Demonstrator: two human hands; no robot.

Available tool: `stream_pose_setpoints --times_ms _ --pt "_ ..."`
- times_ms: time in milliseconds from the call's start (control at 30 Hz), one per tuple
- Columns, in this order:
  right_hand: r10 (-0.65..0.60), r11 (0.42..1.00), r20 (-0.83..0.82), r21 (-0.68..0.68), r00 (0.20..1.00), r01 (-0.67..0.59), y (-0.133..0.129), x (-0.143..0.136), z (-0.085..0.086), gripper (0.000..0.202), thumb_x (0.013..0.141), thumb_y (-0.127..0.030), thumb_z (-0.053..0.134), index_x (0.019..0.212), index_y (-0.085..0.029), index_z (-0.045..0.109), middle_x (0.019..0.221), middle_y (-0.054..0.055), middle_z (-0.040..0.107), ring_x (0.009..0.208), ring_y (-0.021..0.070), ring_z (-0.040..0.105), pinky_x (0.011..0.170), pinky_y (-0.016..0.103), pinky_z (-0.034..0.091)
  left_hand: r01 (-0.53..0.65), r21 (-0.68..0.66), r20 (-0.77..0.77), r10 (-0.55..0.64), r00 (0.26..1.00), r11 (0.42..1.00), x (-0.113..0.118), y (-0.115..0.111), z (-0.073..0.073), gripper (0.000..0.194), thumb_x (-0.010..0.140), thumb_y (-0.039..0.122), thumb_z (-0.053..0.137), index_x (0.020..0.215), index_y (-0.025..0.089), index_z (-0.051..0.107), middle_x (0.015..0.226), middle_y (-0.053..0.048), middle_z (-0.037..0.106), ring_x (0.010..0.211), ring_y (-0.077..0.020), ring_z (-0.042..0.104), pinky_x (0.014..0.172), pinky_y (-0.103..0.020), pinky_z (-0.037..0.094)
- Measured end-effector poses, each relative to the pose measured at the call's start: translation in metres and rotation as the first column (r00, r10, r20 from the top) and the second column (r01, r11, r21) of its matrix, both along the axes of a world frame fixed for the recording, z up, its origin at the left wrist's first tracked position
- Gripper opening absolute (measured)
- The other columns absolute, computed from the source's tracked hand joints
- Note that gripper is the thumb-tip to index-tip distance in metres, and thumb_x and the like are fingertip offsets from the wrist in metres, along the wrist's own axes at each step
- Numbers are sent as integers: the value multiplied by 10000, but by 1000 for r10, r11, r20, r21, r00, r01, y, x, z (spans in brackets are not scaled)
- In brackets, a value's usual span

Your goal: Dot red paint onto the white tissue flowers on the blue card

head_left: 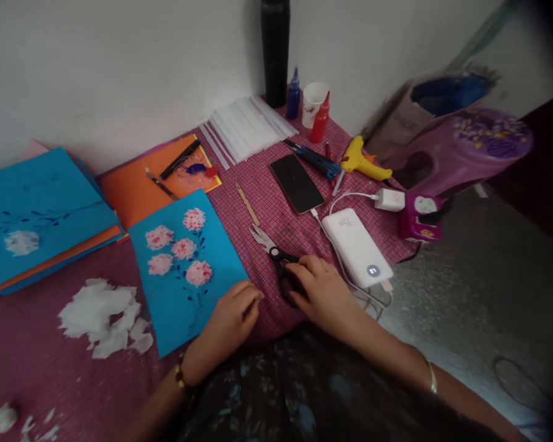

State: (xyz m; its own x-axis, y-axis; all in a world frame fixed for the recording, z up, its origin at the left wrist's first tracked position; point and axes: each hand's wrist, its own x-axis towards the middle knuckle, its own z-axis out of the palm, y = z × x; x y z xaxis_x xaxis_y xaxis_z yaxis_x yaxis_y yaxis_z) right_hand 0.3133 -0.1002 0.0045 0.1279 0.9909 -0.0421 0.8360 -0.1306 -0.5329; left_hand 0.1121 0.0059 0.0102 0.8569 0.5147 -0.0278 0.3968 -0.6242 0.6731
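My right hand [325,291] has its fingers on the black handles of the scissors [273,252], whose blades point up and left on the checked cloth. My left hand [233,313] is curled at the right edge of a blue sheet [166,307]; whether anything small is in its fingers is hidden. The sheet carries several pink and white paper flowers [183,248] with dark painted stems. Torn white paper [101,316] is heaped left of the sheet.
A phone [297,183], a white power bank [357,247] with cables, a yellow glue gun [365,161] and a cutter [316,161] lie beyond my hands. Glue sticks [246,129], paint bottles [319,120] and a black bottle [275,55] are near the wall. More sheets [37,209] are left.
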Motion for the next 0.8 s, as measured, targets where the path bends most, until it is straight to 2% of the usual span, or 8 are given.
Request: stream_pose_setpoints --times_ms 100,133,167,267,367,467,667,800 --pt "23 1000 -7 -6 1000 -23 9 13 8 306 874 -234 542 1170 -179 595 1088 105 616 1003 245 587 918 404 487 27 0 68 -27 997 1000 -15 -8 -7 176 900 77 457 884 167 608 836 -41 623 805 -143 598 728 -242 490" --pt "2 1000 4 3 1000 -2 17 21 11 281 885 -241 520 1149 -182 597 1065 96 629 980 234 600 905 384 492 29 3 90 -29 995 1000 -21 -9 -7 178 903 77 459 885 165 614 833 -43 624 800 -141 600 724 -237 491" --pt "-75 996 53 46 996 72 28 31 13 282 893 -253 499 1149 -179 591 1070 101 635 996 244 600 913 390 485 27 6 113 -27 993 1000 -28 -10 -7 181 903 73 461 891 163 618 835 -44 627 797 -137 603 722 -232 493" --pt "-257 963 200 135 946 233 74 60 17 400 893 -325 486 1247 -145 531 1147 148 620 1066 288 586 956 426 450 -8 19 172 4 985 1000 -49 -12 -3 189 893 53 475 933 164 623 864 -45 634 806 -123 614 730 -212 496" --pt "-381 920 338 46 860 389 124 74 11 641 847 -472 537 1381 -136 420 1299 204 535 1154 355 543 971 474 421 -60 53 228 46 973 997 -71 -11 2 187 883 46 487 931 170 618 851 -38 634 800 -119 621 722 -201 499" --pt "-409 889 408 -25 816 457 157 72 1 759 802 -571 561 1414 -160 379 1305 219 526 1149 383 539 947 493 416 -114 72 272 91 958 991 -91 -10 3 193 878 41 483 910 176 617 835 -35 635 775 -117 628 692 -192 503" --pt "-425 868 471 -30 773 496 178 74 -10 792 768 -604 565 1405 -169 385 1272 231 519 1143 388 531 926 495 415 -229 118 324 181 929 966 -119 -2 -6 178 888 78 489 898 185 632 828 -30 650 774 -120 647 695 -189 518" --pt "-421 867 492 -30 762 498 185 82 -12 799 750 -598 573 1399 -168 391 1245 225 522 1128 391 533 894 489 432 -384 199 329 307 893 902 -145 12 -10 162 900 137 503 909 205 650 847 -22 668 781 -128 657 709 -202 524"
